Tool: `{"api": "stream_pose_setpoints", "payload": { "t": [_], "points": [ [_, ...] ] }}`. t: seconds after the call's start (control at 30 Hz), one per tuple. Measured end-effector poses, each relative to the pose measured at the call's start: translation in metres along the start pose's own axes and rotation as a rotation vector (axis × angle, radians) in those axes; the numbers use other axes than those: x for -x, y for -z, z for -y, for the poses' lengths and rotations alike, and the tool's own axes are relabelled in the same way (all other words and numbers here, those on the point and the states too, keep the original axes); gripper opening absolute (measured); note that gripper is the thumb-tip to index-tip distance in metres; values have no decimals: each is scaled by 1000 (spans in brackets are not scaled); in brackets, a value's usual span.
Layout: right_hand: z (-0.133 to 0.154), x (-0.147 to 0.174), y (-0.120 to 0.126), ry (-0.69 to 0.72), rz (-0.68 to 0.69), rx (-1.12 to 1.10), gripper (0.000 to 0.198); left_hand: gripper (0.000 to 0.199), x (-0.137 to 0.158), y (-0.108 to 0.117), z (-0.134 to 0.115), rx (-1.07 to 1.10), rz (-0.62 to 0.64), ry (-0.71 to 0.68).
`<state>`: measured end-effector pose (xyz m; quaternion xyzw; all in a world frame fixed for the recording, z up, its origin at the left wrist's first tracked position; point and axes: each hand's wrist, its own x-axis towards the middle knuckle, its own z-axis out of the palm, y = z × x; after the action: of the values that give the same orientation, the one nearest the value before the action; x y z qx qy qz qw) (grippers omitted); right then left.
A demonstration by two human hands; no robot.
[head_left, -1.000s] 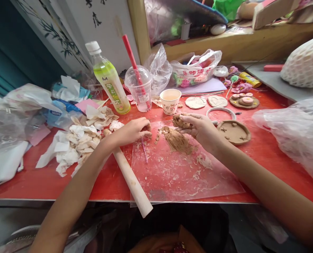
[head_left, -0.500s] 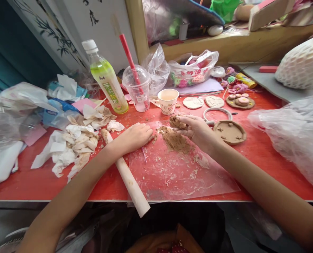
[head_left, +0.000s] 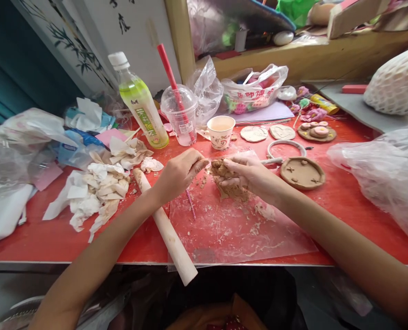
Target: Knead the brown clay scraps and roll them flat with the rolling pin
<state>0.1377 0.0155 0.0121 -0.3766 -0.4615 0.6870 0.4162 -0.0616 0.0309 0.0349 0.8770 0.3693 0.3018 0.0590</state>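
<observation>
A teal curtain (head_left: 18,78) hangs far left beside a white wall panel (head_left: 138,55) with painted bamboo (head_left: 83,66) and dark characters (head_left: 124,24), while a yellowish ledge (head_left: 314,58) stretches far right behind the red table (head_left: 142,250).

We find a red table (head_left: 138,247) spanning the frame, its front edge along the lower part. A transparent sheet (head_left: 231,229) covers the lower centre, bearing crumbs and smears. A pale rod (head_left: 171,240) lies slanted left of centre, its lower end projecting past the table's edge. At left we record crumpled tissues (head_left: 102,190) and a white object (head_left: 6,213), identity unclear. Across the upper middle stand a bottle (head_left: 144,112), a lidded clear cup (head_left: 171,117) and a paper cup (head_left: 221,137). Right of these we note two pale discs (head_left: 254,134) and a shallow clay dish (head_left: 302,169); a plastic bag (head_left: 379,169) occupies the right edge.
</observation>
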Motion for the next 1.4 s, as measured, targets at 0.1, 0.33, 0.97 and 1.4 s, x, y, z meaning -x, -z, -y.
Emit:
{"api": "stream_pose_setpoints", "payload": {
  "t": [0.1, 0.33, 0.97, 1.4],
  "points": [
    [0, 2, -4, -45, 69, -10, 17, 27, 2, -1, -7, 77, -31, 141],
    [0, 2, -6, -76, 57, -58, 22, 13, 1, -5, -9, 289, 7, 170],
    [1, -1, 2, -56, 27, -35, 32, 16, -6, 20, 58, -103, 245, 303],
    [4, -3, 6, -20, -107, -90, 26, 38, -1, 7, 45, -61, 515, 53]
  ]
}}
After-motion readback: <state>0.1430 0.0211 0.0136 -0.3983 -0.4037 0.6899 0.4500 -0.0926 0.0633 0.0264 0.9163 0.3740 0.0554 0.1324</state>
